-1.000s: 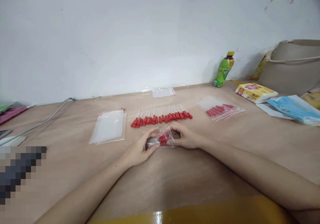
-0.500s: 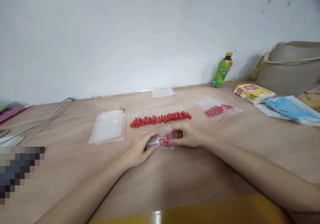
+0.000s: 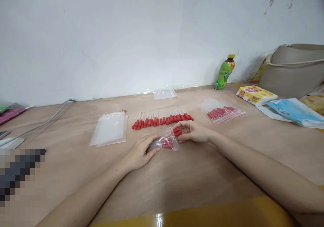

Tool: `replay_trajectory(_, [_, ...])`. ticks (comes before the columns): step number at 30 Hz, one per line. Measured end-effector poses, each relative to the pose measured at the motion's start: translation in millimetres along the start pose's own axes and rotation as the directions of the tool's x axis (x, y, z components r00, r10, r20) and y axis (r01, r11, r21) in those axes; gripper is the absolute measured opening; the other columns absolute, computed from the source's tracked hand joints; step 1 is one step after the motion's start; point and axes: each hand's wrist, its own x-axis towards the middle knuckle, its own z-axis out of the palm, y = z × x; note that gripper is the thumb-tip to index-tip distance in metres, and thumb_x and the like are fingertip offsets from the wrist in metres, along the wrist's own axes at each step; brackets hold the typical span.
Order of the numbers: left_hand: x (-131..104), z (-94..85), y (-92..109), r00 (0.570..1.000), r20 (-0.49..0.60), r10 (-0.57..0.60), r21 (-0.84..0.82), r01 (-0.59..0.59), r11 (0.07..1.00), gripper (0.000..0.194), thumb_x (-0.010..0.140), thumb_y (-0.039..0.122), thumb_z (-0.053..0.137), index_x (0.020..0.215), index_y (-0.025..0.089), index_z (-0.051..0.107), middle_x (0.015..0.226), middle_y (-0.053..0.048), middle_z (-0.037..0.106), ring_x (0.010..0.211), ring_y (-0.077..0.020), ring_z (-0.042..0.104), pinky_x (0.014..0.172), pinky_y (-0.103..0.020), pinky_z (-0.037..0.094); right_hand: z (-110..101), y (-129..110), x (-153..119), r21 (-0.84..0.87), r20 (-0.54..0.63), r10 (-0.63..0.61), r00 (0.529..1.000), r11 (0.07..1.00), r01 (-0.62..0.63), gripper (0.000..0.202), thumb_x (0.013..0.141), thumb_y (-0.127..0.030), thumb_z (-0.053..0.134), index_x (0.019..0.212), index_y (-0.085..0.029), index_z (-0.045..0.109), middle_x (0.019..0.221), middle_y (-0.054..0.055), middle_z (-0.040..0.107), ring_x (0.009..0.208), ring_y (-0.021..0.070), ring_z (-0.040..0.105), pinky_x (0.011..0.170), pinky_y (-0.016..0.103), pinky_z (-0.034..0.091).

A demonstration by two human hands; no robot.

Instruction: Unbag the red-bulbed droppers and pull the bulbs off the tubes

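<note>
My left hand [image 3: 143, 152] is closed around the lower part of a clear zip-lock bag [image 3: 173, 145]. Inside the bag lie droppers with red rubber bulbs [image 3: 166, 145], their thin clear stems running under my left fingers. At the bag's open mouth, my right hand [image 3: 193, 131] pinches the red bulbs of droppers [image 3: 177, 131] that stick partly out; their exact number is hard to make out. Just beyond both hands stretches a row of loose droppers [image 3: 162, 120], bulbs toward me and stems toward the wall.
Flat clear bags [image 3: 111, 127] are stacked on the left, and more bags [image 3: 165, 94] lie by the wall. Filled bags of droppers [image 3: 222, 111] sit at right. Beyond them are a green drink bottle [image 3: 224, 72], a yellow tissue pack [image 3: 256, 95], a blue packet [image 3: 295, 110] and a grey bin [image 3: 293, 68].
My right hand has shifted slightly up and to the right at the bag's mouth. Red bulbs now show between its fingers and the bag. My left hand keeps its place.
</note>
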Motion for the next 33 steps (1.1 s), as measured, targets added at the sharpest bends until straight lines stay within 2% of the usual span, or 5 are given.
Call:
replay_trajectory(7, [0, 0.9, -1, 1.000, -0.014, 0.005, 0.013, -0.004, 1.000, 0.036, 0.086, 0.034, 0.048, 0.119, 0.021, 0.044, 0.118, -0.007, 0.055, 0.106, -0.0204, 0.053, 0.090, -0.037, 0.044, -2, -2, 2, 0.245, -0.099, 0.165, 0.981, 0.960, -0.137, 0.032, 0.065, -0.034, 0.072, 0.086, -0.014, 0.060, 0.078, 0.003, 0.066, 0.062, 0.0078, 0.061, 0.061, 0.021, 0.051])
replay_trajectory(15, [1, -0.3, 3, 1.000, -0.005, -0.015, 0.020, 0.015, 1.000, 0.039, 0.085, 0.035, 0.048, 0.121, 0.022, 0.044, 0.119, -0.006, 0.055, 0.107, -0.0218, 0.053, 0.092, -0.038, 0.043, -58, -52, -17, -0.028, -0.349, 0.032, 0.937, 0.999, -0.045, 0.027, 0.065, -0.030, 0.073, 0.086, -0.015, 0.064, 0.076, 0.005, 0.068, 0.066, 0.0120, 0.063, 0.060, 0.024, 0.052])
replay_trajectory(23, [6, 4.6, 5, 0.999, 0.018, 0.045, 0.056, -0.046, 0.997, 0.045, 0.083, 0.038, 0.051, 0.124, 0.021, 0.043, 0.124, -0.008, 0.051, 0.114, -0.0223, 0.047, 0.097, -0.040, 0.039, -36, -41, 24, -0.646, -0.482, -0.635, 0.604, 0.723, 0.245, 0.024, 0.081, -0.034, 0.056, 0.098, -0.019, 0.062, 0.090, 0.005, 0.068, 0.086, 0.0171, 0.062, 0.083, 0.036, 0.048])
replay_trajectory(29, [4, 5.6, 5, 0.998, 0.031, 0.046, 0.054, -0.048, 0.997, 0.045, 0.084, 0.037, 0.049, 0.126, 0.021, 0.042, 0.128, -0.008, 0.048, 0.118, -0.0221, 0.044, 0.100, -0.041, 0.036, -12, -16, 63, -0.975, 0.000, -0.612, 0.791, 0.175, 0.135, 0.026, 0.086, -0.016, 0.043, 0.106, -0.014, 0.060, 0.099, 0.012, 0.065, 0.090, 0.0211, 0.057, 0.082, 0.035, 0.044])
replay_trajectory(33, [4, 4.5, 5, 0.997, 0.024, 0.072, 0.034, -0.073, 0.997, 0.043, 0.084, 0.036, 0.049, 0.124, 0.021, 0.044, 0.126, -0.008, 0.050, 0.117, -0.0225, 0.045, 0.099, -0.042, 0.037, -8, -7, 67, -0.992, 0.085, -0.527, 0.845, 0.030, 0.119, 0.029, 0.086, -0.010, 0.040, 0.108, -0.014, 0.059, 0.099, 0.012, 0.064, 0.090, 0.0205, 0.055, 0.082, 0.033, 0.041])
